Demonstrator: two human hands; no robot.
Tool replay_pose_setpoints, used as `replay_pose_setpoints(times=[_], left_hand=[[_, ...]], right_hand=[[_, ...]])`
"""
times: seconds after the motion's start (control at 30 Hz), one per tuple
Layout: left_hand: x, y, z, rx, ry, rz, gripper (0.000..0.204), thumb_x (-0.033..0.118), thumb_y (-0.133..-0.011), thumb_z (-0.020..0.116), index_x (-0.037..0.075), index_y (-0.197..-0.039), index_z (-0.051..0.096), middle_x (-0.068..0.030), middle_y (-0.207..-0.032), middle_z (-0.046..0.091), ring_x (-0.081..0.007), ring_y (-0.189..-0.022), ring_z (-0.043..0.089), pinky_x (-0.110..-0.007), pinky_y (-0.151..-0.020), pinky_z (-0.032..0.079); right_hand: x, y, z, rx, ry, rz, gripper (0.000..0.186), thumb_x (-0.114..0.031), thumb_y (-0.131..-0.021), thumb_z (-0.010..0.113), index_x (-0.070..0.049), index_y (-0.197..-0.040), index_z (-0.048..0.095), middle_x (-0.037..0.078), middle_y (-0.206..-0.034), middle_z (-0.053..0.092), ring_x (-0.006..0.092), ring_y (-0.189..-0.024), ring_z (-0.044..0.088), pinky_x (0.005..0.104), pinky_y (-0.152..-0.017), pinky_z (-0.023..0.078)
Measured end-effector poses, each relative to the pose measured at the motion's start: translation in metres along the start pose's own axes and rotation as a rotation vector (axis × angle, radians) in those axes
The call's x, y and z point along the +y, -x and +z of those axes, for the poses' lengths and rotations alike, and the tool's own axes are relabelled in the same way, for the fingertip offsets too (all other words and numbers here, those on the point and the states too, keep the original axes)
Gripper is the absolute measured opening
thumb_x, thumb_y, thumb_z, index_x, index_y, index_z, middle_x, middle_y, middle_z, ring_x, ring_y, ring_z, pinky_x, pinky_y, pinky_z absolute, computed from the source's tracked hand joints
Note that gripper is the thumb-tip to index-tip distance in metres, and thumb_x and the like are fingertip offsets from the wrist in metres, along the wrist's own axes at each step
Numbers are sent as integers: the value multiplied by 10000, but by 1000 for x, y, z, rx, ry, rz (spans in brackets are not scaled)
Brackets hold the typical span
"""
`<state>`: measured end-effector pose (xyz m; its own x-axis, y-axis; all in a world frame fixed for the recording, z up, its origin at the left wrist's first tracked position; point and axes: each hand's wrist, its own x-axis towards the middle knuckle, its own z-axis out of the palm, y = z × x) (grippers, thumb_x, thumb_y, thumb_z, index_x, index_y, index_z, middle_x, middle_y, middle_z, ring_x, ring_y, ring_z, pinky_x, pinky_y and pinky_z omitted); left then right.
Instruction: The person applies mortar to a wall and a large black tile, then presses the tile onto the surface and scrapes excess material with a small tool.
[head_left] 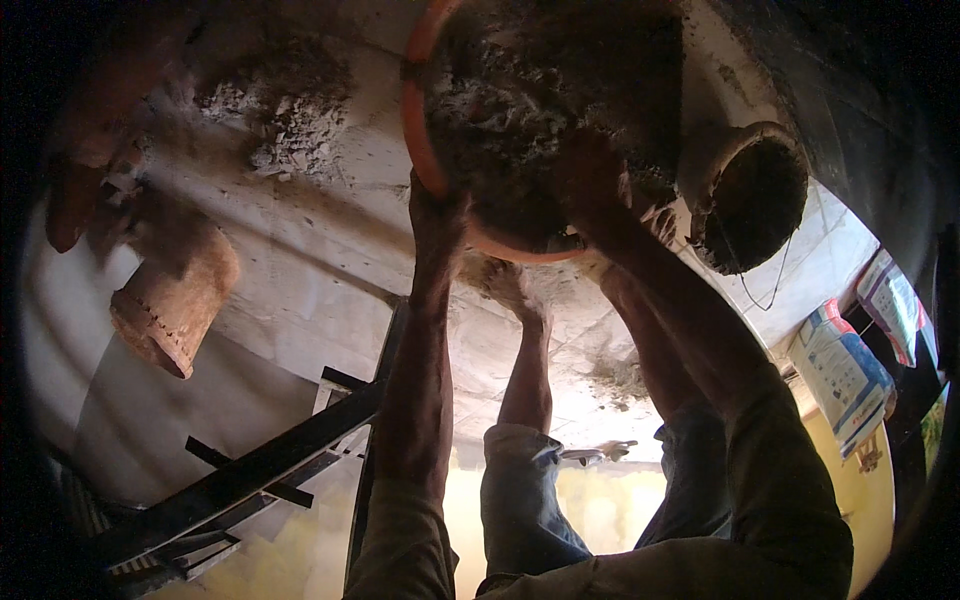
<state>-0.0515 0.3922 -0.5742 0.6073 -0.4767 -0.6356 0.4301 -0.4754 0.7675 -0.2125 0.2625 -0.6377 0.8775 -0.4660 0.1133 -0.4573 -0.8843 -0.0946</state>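
Observation:
A round, orange-rimmed basin [413,110] at the top middle holds a dark, lumpy, earth-like mix [510,100]. My left hand [437,205] grips the basin's near left rim. Reaching over the near right side, my right hand [592,178] is down in the mix. Deep shadow hides its fingers, so whether they are spread or closed does not show. My bare feet and bent legs are just below the basin, between my forearms.
Right of the basin, a bucket-like vessel [752,190] with a thin wire handle lies tilted. A clay-coloured tube [180,300] is at left, near a rubble heap [295,130]. Printed sacks [840,370] are at far right. A dark metal frame [270,450] stands lower left.

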Motion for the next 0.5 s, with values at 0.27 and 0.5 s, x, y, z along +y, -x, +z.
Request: replay_pose_setpoints(times=[0.27,0.5], left_hand=[[-16,-5,-13,17,-77,58,561,-14,-722,562,0,-1261,406,-85,-1039,547,-156,-869,530,-289,-790,452],[-3,0,-11,17,29,38,513,-22,-729,531,6,-1230,421,-45,-968,506,-134,-815,506,-284,-758,445]], right_hand=[[3,36,-45,-260,-214,75,247,-126,-738,606,-14,-956,583,121,-845,556,284,-805,582,408,-602,478],[-10,17,-73,-391,-284,156,257,-99,-734,613,4,-966,576,139,-827,555,308,-761,592,404,-652,500]])
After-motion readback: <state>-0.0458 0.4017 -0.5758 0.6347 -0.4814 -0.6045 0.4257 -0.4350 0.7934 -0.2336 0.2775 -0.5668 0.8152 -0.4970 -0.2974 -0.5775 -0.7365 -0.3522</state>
